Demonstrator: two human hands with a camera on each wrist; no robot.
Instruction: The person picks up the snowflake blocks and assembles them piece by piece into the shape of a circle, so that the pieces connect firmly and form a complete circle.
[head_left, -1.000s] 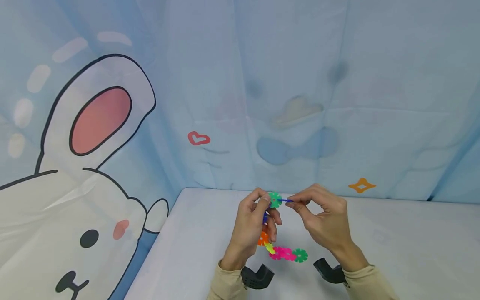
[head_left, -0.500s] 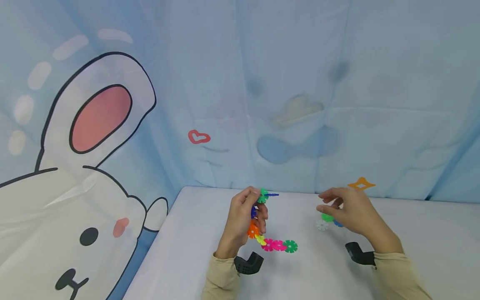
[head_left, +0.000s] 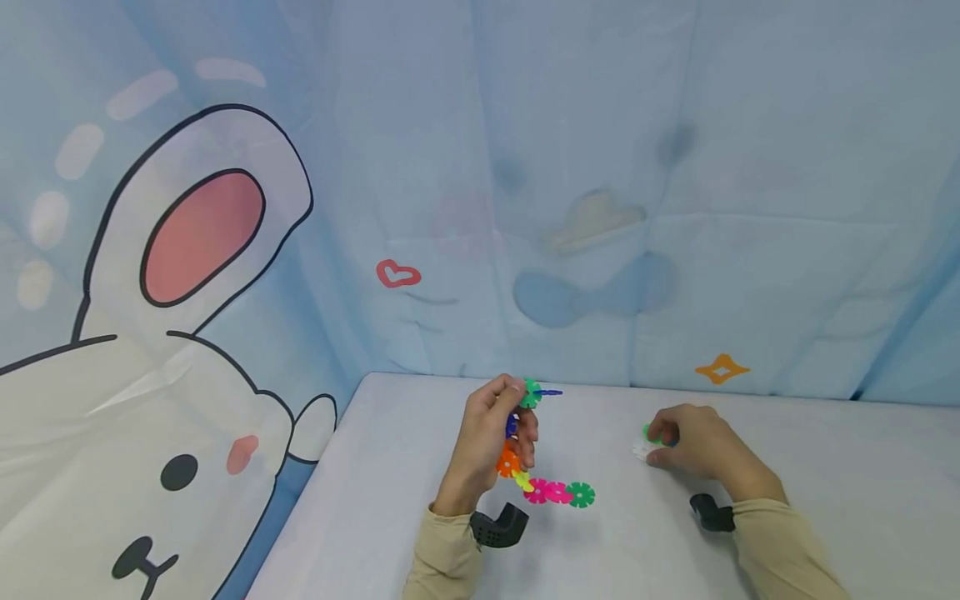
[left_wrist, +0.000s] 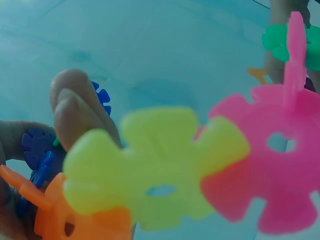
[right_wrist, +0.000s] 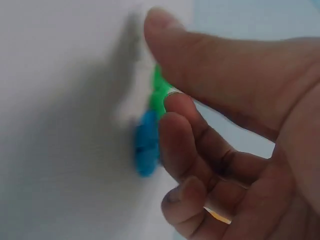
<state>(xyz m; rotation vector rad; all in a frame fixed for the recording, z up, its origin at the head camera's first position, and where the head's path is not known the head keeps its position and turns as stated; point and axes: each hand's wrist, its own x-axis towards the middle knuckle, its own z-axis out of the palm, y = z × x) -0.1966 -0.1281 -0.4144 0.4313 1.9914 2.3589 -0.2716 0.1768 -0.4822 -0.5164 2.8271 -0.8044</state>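
My left hand [head_left: 483,442] pinches a bent chain of flower-shaped interlocking plastic discs near its upper end. A green disc [head_left: 532,394] sticks out past the fingertips, with a blue disc [head_left: 552,392] slotted edge-on into it. Below run an orange disc [head_left: 507,461], a yellow disc [left_wrist: 155,165], pink discs [left_wrist: 270,150] and a green end disc [head_left: 581,495]. On the right, my right hand [head_left: 701,442] is lowered over loose discs: a white disc [head_left: 642,451], a green disc [right_wrist: 159,92] and a blue disc [right_wrist: 147,144]. A gap shows between its thumb and fingers.
A white table [head_left: 360,500] meets a pale blue curtain [head_left: 450,167] printed with a heart and clouds. To the left hangs a large rabbit print [head_left: 112,417]. Black wrist mounts [head_left: 501,527] sit under both wrists.
My right hand has let go of the edge-on blue disc, moved right and come down over the loose discs. The left hand shifted slightly left, still holding the chain.
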